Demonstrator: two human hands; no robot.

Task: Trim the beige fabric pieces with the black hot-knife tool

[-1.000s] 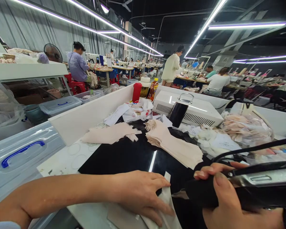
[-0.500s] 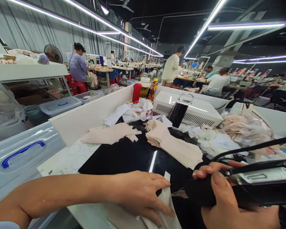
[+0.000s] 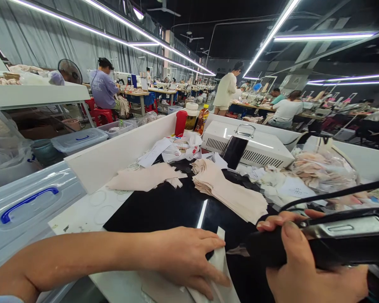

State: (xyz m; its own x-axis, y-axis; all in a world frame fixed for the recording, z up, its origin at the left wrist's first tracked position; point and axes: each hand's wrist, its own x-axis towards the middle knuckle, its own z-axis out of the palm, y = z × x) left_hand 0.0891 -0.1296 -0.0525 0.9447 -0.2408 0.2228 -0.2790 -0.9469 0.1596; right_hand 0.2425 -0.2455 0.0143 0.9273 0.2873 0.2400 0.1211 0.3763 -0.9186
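Note:
My left hand (image 3: pixel 189 261) lies flat with fingers spread, pressing pale fabric pieces (image 3: pixel 220 261) onto the black glossy work surface (image 3: pixel 164 214). Wrapped around a black corded hand tool (image 3: pixel 341 244) with a silver metal plate, my right hand (image 3: pixel 303 261) is closed at the lower right. The tool's pointed metal tip (image 3: pixel 238 251) is just right of the fabric edge; whether they touch I cannot tell. Farther back lie a fanned stack of beige fabric pieces (image 3: pixel 229 191) and, to its left, another beige pile (image 3: pixel 145 176).
A white vented metal box (image 3: pixel 249 145) stands at the back with a phone (image 3: pixel 236 152) leaning on it. Left of it are a red container (image 3: pixel 180 123) and a drink bottle (image 3: pixel 202 119). Bagged scraps (image 3: pixel 325 166) lie right. Low white walls (image 3: pixel 123 155) edge the table; people work beyond.
The tool and my right hand have shifted very slightly, with the view moving a little. My left hand stays in place on the fabric.

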